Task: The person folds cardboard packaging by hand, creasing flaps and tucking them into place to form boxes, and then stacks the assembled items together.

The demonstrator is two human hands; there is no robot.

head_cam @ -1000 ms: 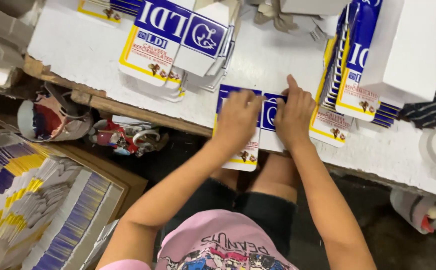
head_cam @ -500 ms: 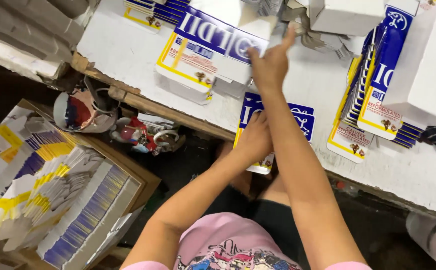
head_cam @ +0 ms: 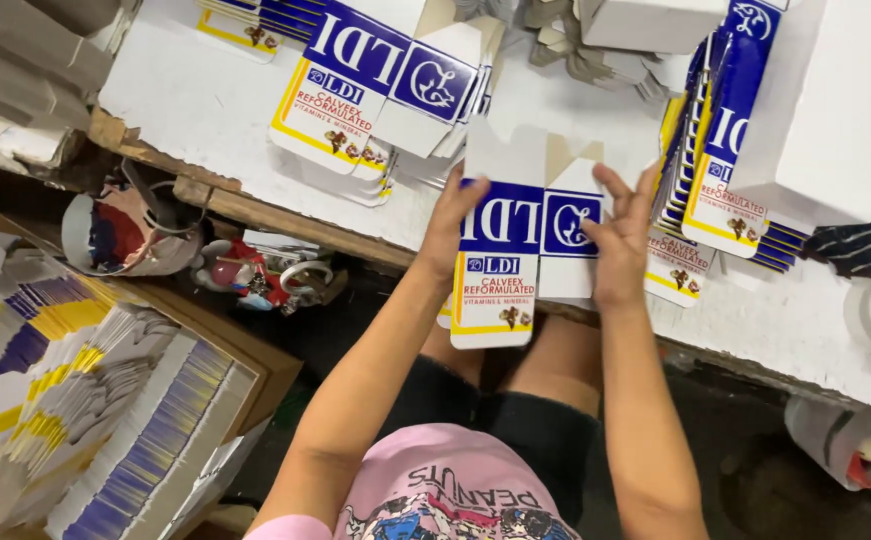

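A flat blue, white and yellow carton blank (head_cam: 516, 255) lies at the near edge of the white table (head_cam: 216, 110), hanging partly over it. My left hand (head_cam: 453, 225) grips its left edge. My right hand (head_cam: 618, 240) holds its right side, fingers spread on the white panel. Behind it lies a fanned pile of the same flat cartons (head_cam: 376, 90). To the right of my right hand stands another stack of flat cartons (head_cam: 716, 160) on edge.
A cardboard box (head_cam: 86, 400) full of stacked flat cartons sits on the floor at lower left. A bag and small colourful items (head_cam: 246, 275) lie under the table edge. A white box (head_cam: 826, 110) stands at the right; folded white boxes sit at the back.
My right hand came back from reaching toward the far pile. Both hands now hold a single carton blank at the table's near edge; the camera view shifted.
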